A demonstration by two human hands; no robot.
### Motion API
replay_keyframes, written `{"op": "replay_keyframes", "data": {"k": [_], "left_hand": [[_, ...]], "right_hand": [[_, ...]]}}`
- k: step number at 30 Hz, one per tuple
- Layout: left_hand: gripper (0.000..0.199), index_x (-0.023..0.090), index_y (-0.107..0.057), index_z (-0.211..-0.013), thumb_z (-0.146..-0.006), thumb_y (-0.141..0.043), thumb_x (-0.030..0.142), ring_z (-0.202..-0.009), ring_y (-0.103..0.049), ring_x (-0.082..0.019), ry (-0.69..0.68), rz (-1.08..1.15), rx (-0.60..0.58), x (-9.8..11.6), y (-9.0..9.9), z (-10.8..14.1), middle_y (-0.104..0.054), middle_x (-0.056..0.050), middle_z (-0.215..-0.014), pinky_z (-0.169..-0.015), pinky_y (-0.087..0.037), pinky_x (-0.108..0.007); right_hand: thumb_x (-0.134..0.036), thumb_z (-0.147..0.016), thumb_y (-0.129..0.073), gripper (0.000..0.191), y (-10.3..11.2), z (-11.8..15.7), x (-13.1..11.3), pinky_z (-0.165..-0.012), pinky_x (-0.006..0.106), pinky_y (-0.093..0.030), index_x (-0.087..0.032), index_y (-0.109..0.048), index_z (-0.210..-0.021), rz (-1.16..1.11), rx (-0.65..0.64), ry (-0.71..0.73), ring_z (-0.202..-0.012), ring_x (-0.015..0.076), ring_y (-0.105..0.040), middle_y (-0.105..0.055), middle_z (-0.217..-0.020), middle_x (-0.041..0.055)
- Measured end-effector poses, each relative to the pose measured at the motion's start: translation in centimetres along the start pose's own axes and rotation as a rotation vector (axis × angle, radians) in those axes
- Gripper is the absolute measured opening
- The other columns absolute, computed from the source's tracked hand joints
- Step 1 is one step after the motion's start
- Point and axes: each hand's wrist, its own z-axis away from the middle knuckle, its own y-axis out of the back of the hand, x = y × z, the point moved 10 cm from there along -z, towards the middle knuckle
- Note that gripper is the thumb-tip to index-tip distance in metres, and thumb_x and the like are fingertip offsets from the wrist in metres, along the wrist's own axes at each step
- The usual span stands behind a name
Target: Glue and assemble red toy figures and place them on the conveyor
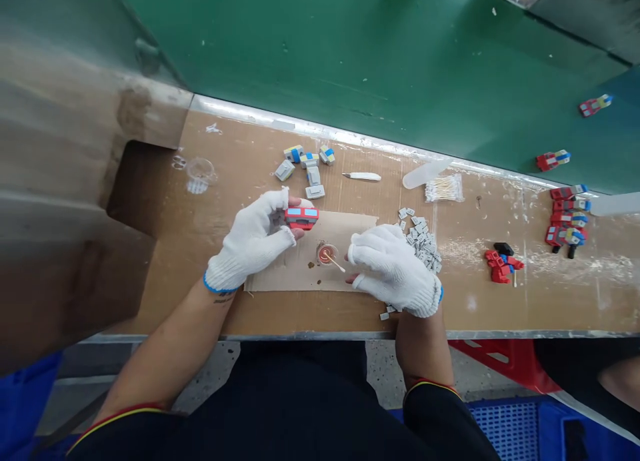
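My left hand (257,234), in a white glove with bare fingertips, holds a red and grey toy part (301,218) with two light-blue windows between thumb and fingers. Below it, a small round cup (327,253) with reddish contents stands on a cardboard sheet (280,274). A cotton swab (336,262) leans in the cup, its free end towards my right hand (395,264). That hand is gloved too; its thumb and forefinger are apart beside the swab, with nothing visible between them. Small grey pieces (425,244) lie in a pile behind and beside my right hand.
Grey toy parts (313,175), a white-handled craft knife (363,176) and a bag of cotton swabs (444,188) lie farther back. A clear cup (201,171) is at left. Red parts (500,266) and assembled red toys (567,214) are at right. A green panel (350,61) rises behind.
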Motion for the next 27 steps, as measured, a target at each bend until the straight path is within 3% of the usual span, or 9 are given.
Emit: {"op": "replay_keyframes", "data": {"k": [4,8,14,21,27], "left_hand": [[0.034,0.023,-0.078,-0.113,-0.082,-0.088,0.030,-0.114,-0.089,-0.033,-0.041,-0.019,-0.037,0.7,-0.6,0.4,-0.090,-0.011,-0.132,-0.101,-0.077,-0.049],[0.027,0.025,-0.080,-0.109,-0.083,-0.086,0.028,-0.118,-0.089,-0.034,-0.063,-0.128,-0.084,1.6,-0.9,0.7,-0.091,-0.010,-0.131,-0.113,-0.074,-0.053],[0.028,0.027,-0.081,-0.113,-0.084,-0.082,0.028,-0.121,-0.088,-0.036,-0.103,-0.247,-0.025,1.9,0.7,1.8,-0.092,-0.008,-0.132,-0.117,-0.073,-0.056],[0.026,0.026,-0.078,-0.109,-0.086,-0.082,0.036,-0.107,-0.089,-0.033,-0.050,-0.238,0.009,0.6,1.5,1.9,-0.092,-0.009,-0.127,-0.098,-0.077,-0.050],[0.027,0.026,-0.075,-0.108,-0.083,-0.081,0.034,-0.103,-0.087,-0.033,-0.029,-0.234,0.008,-0.3,1.2,1.4,-0.090,-0.011,-0.126,-0.092,-0.076,-0.050]], "right_hand": [[-0.017,-0.110,-0.064,0.012,0.0,-0.6,-1.5,-0.089,0.042,-0.037,-0.028,-0.068,-0.106,0.007,0.048,0.107,-0.097,0.0225,-0.066,-0.082,-0.103,0.0004],[-0.017,-0.112,-0.063,0.013,0.5,-0.9,-2.4,-0.088,0.042,-0.038,-0.027,-0.068,-0.106,0.010,0.133,0.185,-0.095,0.0228,-0.067,-0.084,-0.105,0.0011],[-0.014,-0.112,-0.060,0.018,0.1,-1.6,-2.1,-0.080,0.040,-0.035,-0.028,-0.068,-0.104,0.047,0.180,0.133,-0.085,0.0219,-0.062,-0.078,-0.092,0.0003],[-0.014,-0.108,-0.062,0.015,0.0,-2.2,-2.0,-0.077,0.037,-0.043,-0.027,-0.067,-0.102,-0.040,0.306,0.159,-0.081,0.0212,-0.065,-0.081,-0.092,0.0010],[-0.022,-0.110,-0.069,0.023,-0.3,-1.8,0.2,-0.075,0.035,-0.051,-0.027,-0.067,-0.087,-0.165,0.328,0.012,-0.073,0.0198,-0.066,-0.075,-0.080,0.0001]]}}
